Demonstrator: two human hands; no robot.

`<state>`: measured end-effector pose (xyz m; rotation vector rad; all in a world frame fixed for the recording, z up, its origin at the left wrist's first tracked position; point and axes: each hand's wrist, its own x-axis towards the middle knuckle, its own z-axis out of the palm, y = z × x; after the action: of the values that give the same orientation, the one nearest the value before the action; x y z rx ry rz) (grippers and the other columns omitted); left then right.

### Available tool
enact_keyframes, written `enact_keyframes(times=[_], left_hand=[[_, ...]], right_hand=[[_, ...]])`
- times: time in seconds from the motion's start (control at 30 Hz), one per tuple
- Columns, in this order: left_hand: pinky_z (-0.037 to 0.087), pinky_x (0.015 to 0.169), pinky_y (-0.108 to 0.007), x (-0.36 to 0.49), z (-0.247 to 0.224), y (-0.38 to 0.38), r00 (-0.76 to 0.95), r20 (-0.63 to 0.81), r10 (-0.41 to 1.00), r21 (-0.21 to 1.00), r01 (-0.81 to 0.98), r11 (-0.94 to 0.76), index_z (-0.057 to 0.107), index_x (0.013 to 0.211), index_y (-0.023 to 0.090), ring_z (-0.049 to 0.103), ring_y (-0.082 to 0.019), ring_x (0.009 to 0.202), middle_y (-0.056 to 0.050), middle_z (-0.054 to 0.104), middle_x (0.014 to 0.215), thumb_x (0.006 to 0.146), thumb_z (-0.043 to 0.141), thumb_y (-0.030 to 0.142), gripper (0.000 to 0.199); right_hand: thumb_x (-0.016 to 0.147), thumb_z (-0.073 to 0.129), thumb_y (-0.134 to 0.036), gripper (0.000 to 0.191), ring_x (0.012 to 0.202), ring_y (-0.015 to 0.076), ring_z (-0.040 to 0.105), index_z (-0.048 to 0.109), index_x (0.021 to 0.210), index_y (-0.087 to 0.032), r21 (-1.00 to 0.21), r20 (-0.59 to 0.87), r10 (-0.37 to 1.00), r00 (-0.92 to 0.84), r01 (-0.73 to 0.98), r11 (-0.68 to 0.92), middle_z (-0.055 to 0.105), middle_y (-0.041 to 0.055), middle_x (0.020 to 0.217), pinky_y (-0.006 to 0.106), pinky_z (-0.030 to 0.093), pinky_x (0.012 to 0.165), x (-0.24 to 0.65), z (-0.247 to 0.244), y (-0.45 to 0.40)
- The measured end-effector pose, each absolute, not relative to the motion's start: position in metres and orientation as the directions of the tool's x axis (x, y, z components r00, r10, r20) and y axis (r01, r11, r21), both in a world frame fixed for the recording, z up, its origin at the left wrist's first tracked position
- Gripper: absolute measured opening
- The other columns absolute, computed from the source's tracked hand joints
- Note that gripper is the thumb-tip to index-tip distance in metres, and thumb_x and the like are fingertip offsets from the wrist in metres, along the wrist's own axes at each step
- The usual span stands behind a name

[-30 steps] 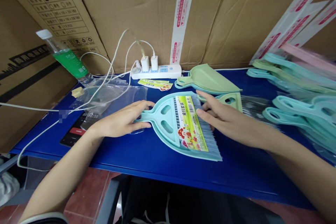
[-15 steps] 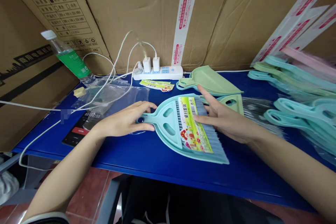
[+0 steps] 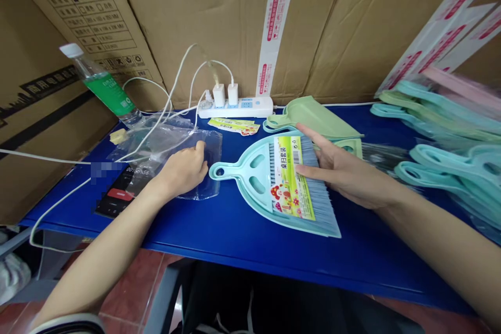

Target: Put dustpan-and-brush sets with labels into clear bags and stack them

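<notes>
A light-blue dustpan [image 3: 250, 209] lies with its handle pointing left, and a matching brush [image 3: 323, 209] with grey-blue bristles is nested on it. Across the brush runs a yellow-green printed card label [image 3: 289, 177]. My right hand [image 3: 340, 172] grips the set at the bristle side, thumb on the label, index finger stretched out, the other fingers hidden behind. My left hand [image 3: 183, 169] is left of the handle, apart from it, its fingers curled closed on a clear plastic bag [image 3: 213, 148].
Behind lie a green dustpan [image 3: 317, 117] and a white power strip [image 3: 250, 108] with chargers. Loose labels [image 3: 235, 125], a phone [image 3: 117, 193], cables and a tilted bottle [image 3: 105, 91] are at left. More wrapped dustpan sets [image 3: 462, 172] are piled at right. Cardboard boxes [image 3: 219, 21] stand behind.
My left hand has let go of the dustpan handle and moved left onto the plastic bag. My right hand stays on the set, which has shifted slightly.
</notes>
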<state>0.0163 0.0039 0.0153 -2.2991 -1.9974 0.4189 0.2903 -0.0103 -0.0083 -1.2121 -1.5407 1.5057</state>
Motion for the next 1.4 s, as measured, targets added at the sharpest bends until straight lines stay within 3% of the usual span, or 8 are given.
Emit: enact_keyframes(times=[0.23,0.47,0.67,0.8,1.07,1.4], left_hand=[[0.052,0.082,-0.042,0.014,0.015,0.007,0.125,-0.168,0.978,-0.205,0.966,-0.158,0.037,0.135,0.005,0.071,-0.034,0.097,-0.019,0.073,0.097,0.089,0.037,0.012,0.046],[0.045,0.066,-0.031,0.006,0.015,0.005,0.383,-0.180,0.906,0.078,0.924,-0.375,0.038,0.131,0.009,0.064,-0.022,0.069,-0.001,0.064,0.073,0.083,0.045,0.013,0.049],[0.039,0.062,-0.029,0.004,0.016,0.004,0.431,-0.075,0.899,0.212,0.888,-0.408,0.040,0.123,0.013,0.051,-0.015,0.055,0.008,0.050,0.061,0.081,0.045,0.013,0.042],[0.037,0.059,-0.026,0.004,0.012,0.005,0.482,-0.009,0.876,0.347,0.823,-0.450,0.041,0.117,0.016,0.047,-0.013,0.051,0.010,0.047,0.058,0.078,0.044,0.011,0.039],[0.038,0.053,-0.023,0.002,0.005,0.006,0.558,0.021,0.829,0.668,0.609,-0.427,0.037,0.109,0.021,0.049,-0.009,0.046,0.012,0.042,0.060,0.082,0.040,0.014,0.028],[0.036,0.058,-0.023,0.017,0.002,0.000,0.660,0.087,0.746,0.774,0.427,-0.468,0.042,0.114,0.020,0.040,-0.010,0.059,0.008,0.041,0.069,0.088,0.044,0.020,0.026]], right_hand=[[0.071,0.077,-0.046,0.117,0.134,0.0310,0.049,0.002,0.159,-0.029,-0.985,-0.136,0.933,-0.334,0.149,-0.090,0.045,0.0095,0.153,0.046,0.046,0.108,0.292,-0.005,-0.011],[0.075,0.073,-0.039,0.114,0.129,0.0301,0.054,-0.003,0.159,-0.027,-0.985,-0.147,0.933,-0.328,0.129,-0.110,0.048,0.0097,0.151,0.048,0.047,0.107,0.294,-0.004,-0.011],[0.074,0.075,-0.039,0.115,0.133,0.0297,0.050,-0.003,0.159,-0.031,-0.989,-0.133,0.927,-0.351,0.102,-0.104,0.046,0.0074,0.153,0.047,0.044,0.109,0.294,-0.009,-0.009],[0.072,0.078,-0.043,0.122,0.135,0.0299,0.048,-0.008,0.158,-0.031,-0.992,-0.124,0.920,-0.372,0.079,-0.102,0.042,0.0081,0.156,0.047,0.042,0.110,0.292,-0.010,-0.009],[0.081,0.070,-0.041,0.116,0.137,0.0287,0.045,-0.018,0.156,-0.030,-0.994,-0.099,0.898,-0.429,0.079,-0.072,0.045,0.0092,0.154,0.050,0.041,0.111,0.289,-0.010,-0.014],[0.083,0.068,-0.042,0.111,0.136,0.0294,0.047,-0.014,0.157,-0.032,-0.996,-0.077,0.899,-0.431,0.077,-0.049,0.045,0.0095,0.154,0.053,0.042,0.109,0.286,-0.014,-0.016]])
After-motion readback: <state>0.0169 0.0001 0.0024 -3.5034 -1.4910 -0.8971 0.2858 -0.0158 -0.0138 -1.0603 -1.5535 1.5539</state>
